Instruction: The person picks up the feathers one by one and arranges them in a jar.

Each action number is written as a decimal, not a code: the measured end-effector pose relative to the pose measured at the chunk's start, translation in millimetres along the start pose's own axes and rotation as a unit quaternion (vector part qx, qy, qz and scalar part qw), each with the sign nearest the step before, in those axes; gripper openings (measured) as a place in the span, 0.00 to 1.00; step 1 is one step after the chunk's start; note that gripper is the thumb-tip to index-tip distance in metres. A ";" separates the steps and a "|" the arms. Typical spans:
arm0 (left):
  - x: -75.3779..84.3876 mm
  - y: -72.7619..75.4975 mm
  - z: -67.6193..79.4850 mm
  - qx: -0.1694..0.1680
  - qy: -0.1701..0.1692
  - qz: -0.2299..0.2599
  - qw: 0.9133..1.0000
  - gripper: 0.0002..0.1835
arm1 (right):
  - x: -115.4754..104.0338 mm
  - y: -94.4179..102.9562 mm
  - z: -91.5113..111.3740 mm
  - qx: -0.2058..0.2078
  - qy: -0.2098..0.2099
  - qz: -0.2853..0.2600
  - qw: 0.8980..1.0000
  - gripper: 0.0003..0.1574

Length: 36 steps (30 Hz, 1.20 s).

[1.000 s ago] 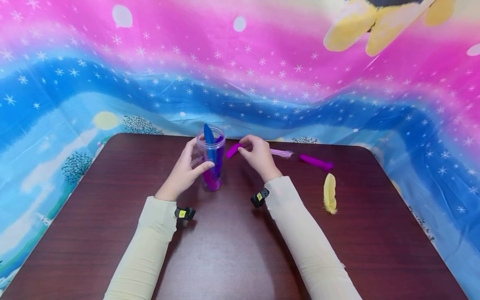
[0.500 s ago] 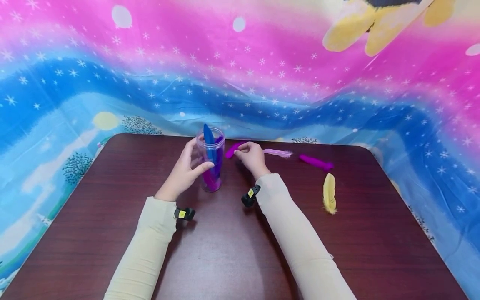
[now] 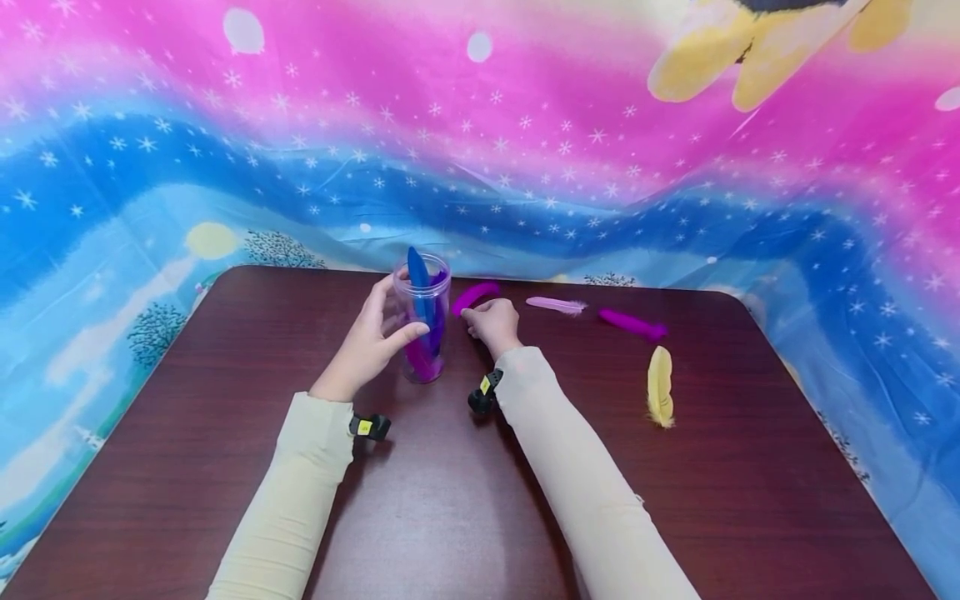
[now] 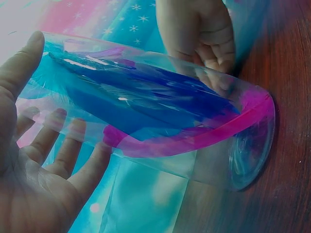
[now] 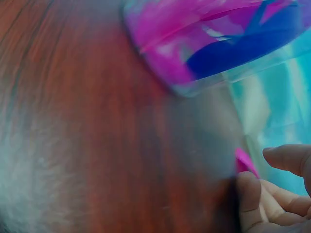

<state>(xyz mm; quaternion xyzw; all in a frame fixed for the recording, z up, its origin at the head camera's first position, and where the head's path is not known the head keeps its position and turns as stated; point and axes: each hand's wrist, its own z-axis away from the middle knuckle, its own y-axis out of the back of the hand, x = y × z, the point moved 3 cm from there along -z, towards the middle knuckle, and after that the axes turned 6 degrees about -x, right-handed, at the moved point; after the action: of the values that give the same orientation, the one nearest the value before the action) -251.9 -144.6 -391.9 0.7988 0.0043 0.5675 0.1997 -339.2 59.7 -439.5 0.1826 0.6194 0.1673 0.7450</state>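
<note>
My left hand (image 3: 365, 337) holds a clear plastic cup (image 3: 422, 292) on the table, thumb on the near side and fingers on the far side. In the cup stand a blue feather (image 4: 141, 97) and magenta feathers (image 4: 194, 141). My right hand (image 3: 493, 325) is just right of the cup, at the near end of a curved magenta feather (image 3: 478, 292) lying on the table. In the right wrist view, the thumb (image 5: 286, 158) stands apart from the bent fingers, and that feather (image 5: 247, 164) shows just past them. Whether the fingertips touch it I cannot tell.
Right of my right hand lie a pale pink feather (image 3: 555, 306), a magenta feather (image 3: 632, 325) and a yellow feather (image 3: 660, 387) on the dark wooden table (image 3: 435, 500). A patterned cloth (image 3: 480, 167) hangs behind the table's far edge.
My right hand has moved left and slightly nearer along the curved magenta feather, uncovering more of it and the pink feather. My left hand and the cup have stayed in place.
</note>
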 end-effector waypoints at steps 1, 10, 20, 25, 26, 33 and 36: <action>0.0 -0.3 -0.4 -0.001 -0.001 0.000 1.000 0.42 | 1.0 -0.8 -0.3 0.006 -0.002 0.009 1.000 0.13; 0.0 -0.4 -1.3 0.002 -0.008 -0.002 1.000 0.42 | 3.1 -7.5 -4.8 0.044 -0.005 0.011 0.999 0.17; 1.7 -0.8 -0.2 0.001 -0.004 -0.003 1.000 0.42 | 4.6 -10.9 -11.2 0.068 -0.042 0.045 0.996 0.20; 0.7 -1.2 -0.7 0.002 -0.003 -0.001 1.000 0.42 | 4.8 -13.4 -14.7 0.069 -0.060 0.044 0.995 0.17; 0.1 -1.5 -0.8 0.002 -0.004 0.000 1.000 0.42 | 5.0 -13.9 -14.8 0.068 -0.063 0.045 0.995 0.16; -1.4 -1.8 -1.0 0.004 -0.010 -0.002 1.000 0.42 | 5.1 -15.3 -14.5 0.079 -0.069 0.053 0.993 0.10; -1.2 -1.0 -1.1 0.004 -0.012 -0.003 1.000 0.42 | 5.7 -16.1 -14.5 0.079 -0.068 0.048 0.993 0.10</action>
<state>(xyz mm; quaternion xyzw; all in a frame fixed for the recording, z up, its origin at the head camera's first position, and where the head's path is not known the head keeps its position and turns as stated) -253.1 -143.7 -393.0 0.8064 0.0071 0.5572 0.1981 -352.2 49.2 -454.5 0.2811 0.5692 0.1410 0.7597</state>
